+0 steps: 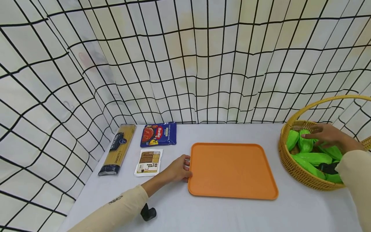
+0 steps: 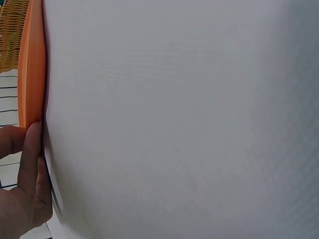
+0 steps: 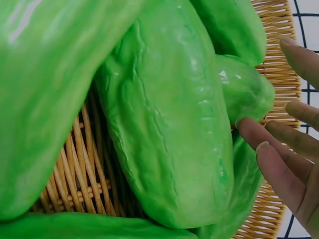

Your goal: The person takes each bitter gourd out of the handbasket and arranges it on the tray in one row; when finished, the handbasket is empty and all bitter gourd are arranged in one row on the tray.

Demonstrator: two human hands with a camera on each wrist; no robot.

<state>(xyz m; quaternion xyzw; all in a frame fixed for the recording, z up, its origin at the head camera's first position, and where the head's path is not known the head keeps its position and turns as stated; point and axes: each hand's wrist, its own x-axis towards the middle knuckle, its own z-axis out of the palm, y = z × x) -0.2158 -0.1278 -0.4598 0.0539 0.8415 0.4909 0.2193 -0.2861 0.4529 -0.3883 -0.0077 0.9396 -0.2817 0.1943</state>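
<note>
My left hand (image 1: pixel 178 169) rests at the left edge of a flat orange tray (image 1: pixel 232 170). In the left wrist view, the thumb and a straight finger (image 2: pixel 30 149) touch the end of its rim. At the right, my right hand (image 1: pixel 327 137) hovers over a wicker basket (image 1: pixel 301 177) with a tall handle, its fingers spread and holding nothing. Several glossy green gourd-shaped vegetables (image 1: pixel 314 158) lie inside. A large ridged one (image 3: pixel 169 114) fills the middle of the right wrist view, just beside the fingertips (image 3: pixel 266 149).
To the left lie a spaghetti pack (image 1: pixel 121 148), a blue Barilla pouch (image 1: pixel 166 135) and a white-edged packet (image 1: pixel 149 162). A small black object (image 1: pixel 148 213) is beside the left sleeve. White cloth with a black grid net (image 1: pixel 207 74) stands behind the table.
</note>
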